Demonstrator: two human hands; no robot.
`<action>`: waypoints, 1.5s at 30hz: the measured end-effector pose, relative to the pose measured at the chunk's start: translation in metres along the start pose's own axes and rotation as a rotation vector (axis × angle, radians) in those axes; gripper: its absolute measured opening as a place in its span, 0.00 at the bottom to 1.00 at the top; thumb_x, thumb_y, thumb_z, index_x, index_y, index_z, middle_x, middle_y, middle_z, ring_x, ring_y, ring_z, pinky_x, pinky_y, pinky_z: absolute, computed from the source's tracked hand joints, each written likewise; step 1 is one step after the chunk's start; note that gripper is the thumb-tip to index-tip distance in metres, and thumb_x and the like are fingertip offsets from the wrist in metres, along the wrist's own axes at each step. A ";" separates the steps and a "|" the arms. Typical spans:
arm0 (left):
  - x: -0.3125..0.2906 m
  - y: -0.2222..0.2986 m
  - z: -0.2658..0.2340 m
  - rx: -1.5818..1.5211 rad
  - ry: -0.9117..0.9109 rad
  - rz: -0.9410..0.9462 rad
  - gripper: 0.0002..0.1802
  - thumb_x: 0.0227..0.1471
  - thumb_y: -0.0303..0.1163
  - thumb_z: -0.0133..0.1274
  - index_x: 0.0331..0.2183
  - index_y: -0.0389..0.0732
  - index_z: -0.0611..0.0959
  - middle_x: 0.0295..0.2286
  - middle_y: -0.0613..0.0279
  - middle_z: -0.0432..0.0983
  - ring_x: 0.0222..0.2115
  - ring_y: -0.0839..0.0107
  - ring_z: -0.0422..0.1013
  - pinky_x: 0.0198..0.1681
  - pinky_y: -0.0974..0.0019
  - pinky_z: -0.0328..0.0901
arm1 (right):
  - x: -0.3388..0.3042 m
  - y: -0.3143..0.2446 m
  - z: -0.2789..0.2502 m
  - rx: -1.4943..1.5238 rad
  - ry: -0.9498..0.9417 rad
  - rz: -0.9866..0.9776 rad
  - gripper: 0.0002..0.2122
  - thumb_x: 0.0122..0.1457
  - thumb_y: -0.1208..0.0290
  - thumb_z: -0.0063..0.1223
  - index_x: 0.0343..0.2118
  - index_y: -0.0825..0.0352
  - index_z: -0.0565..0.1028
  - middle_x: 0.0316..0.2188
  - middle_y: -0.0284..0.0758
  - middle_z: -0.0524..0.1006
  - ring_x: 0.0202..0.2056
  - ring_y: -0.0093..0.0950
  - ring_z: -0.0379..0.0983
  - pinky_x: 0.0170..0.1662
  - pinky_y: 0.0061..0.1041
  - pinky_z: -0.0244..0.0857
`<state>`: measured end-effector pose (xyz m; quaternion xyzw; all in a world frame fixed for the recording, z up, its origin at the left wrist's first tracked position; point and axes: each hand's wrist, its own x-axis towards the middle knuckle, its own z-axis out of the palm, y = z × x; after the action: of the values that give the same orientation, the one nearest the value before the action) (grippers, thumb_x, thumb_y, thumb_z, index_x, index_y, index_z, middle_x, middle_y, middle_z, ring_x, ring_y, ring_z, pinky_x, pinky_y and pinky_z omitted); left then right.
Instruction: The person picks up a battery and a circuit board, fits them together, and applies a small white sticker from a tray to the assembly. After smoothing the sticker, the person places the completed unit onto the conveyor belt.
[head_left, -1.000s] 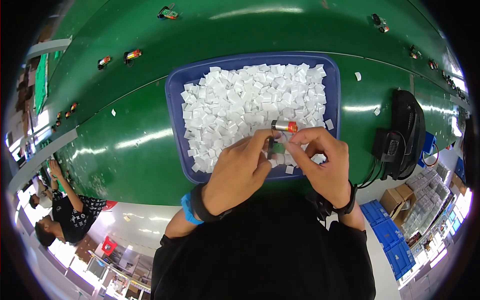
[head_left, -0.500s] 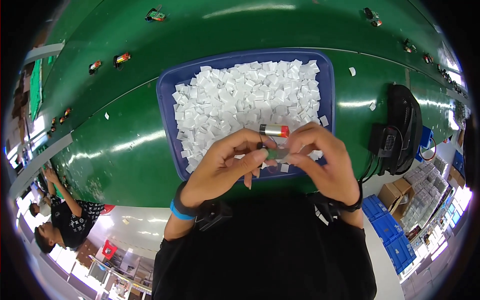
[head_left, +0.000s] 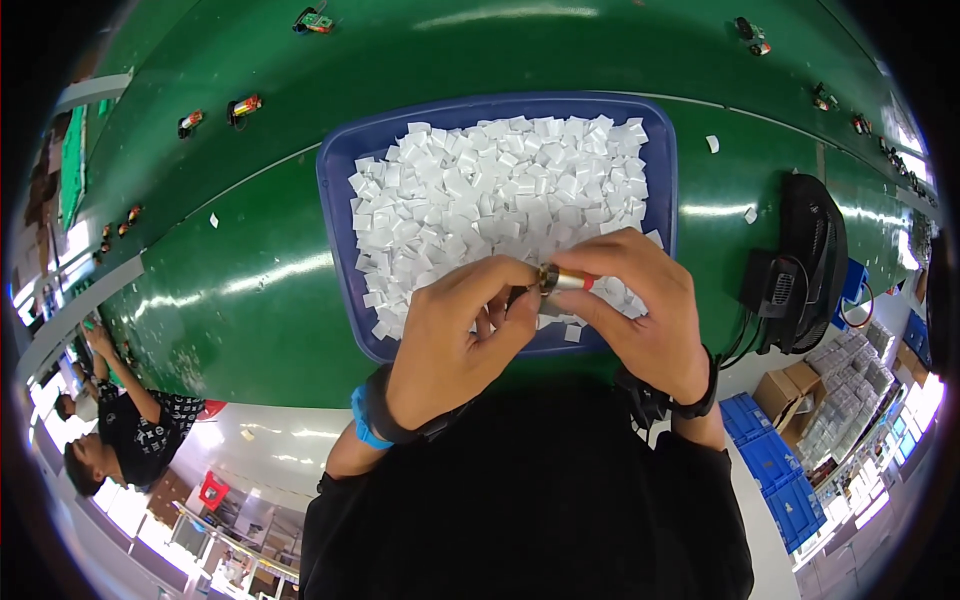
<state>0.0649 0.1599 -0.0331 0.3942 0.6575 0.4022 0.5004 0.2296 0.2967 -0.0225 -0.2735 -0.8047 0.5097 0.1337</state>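
Observation:
A small cylindrical battery (head_left: 570, 281), silvery with a red end, is held sideways above the near part of a blue tray (head_left: 325, 200). My right hand (head_left: 645, 310) pinches it between thumb and fingers near the red end. My left hand (head_left: 455, 330) is closed at the battery's other end, its thumb and fingers gripping a small dark part there. Fingers hide most of that part, and a greyish-green flat piece shows only slightly beneath the battery. Many small white squares (head_left: 480, 190), like paper or film pieces, fill the tray under both hands.
Small battery-and-board assemblies (head_left: 244, 108) lie about the green table (head_left: 250, 235). At the right are a black device (head_left: 812, 235) and a black boxy adapter (head_left: 768, 282) with cables. Blue crates (head_left: 770, 465) stand on the floor. Another person (head_left: 140, 430) works at the far left.
The battery has turned and come down between my hands. My right hand has moved from the flat piece onto the battery, and my left fingers have closed in at its other end.

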 end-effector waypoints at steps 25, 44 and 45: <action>0.001 0.001 -0.018 -0.577 -0.210 -0.290 0.14 0.66 0.28 0.44 0.50 0.32 0.76 0.42 0.57 0.77 0.36 0.75 0.74 0.42 0.70 0.70 | -0.003 -0.013 -0.003 -0.053 -0.004 -0.178 0.10 0.46 0.74 0.73 0.31 0.64 0.82 0.36 0.33 0.86 0.37 0.29 0.73 0.37 0.25 0.70; 0.006 0.000 -0.026 -0.974 -0.343 -0.486 0.15 0.66 0.28 0.47 0.52 0.34 0.73 0.32 0.62 0.75 0.27 0.78 0.71 0.29 0.74 0.66 | -0.008 -0.017 -0.004 0.010 -0.024 -0.124 0.11 0.44 0.79 0.73 0.32 0.66 0.83 0.35 0.37 0.86 0.38 0.31 0.75 0.36 0.25 0.73; 0.005 -0.001 -0.026 -0.974 -0.342 -0.486 0.15 0.66 0.28 0.47 0.52 0.34 0.73 0.32 0.62 0.75 0.27 0.78 0.71 0.29 0.74 0.66 | -0.007 -0.017 -0.004 0.010 -0.011 -0.127 0.11 0.44 0.80 0.73 0.31 0.66 0.82 0.35 0.37 0.86 0.38 0.31 0.75 0.35 0.25 0.73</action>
<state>0.0387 0.1605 -0.0312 0.0148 0.3775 0.4627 0.8020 0.2320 0.2898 -0.0046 -0.2183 -0.8187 0.5055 0.1627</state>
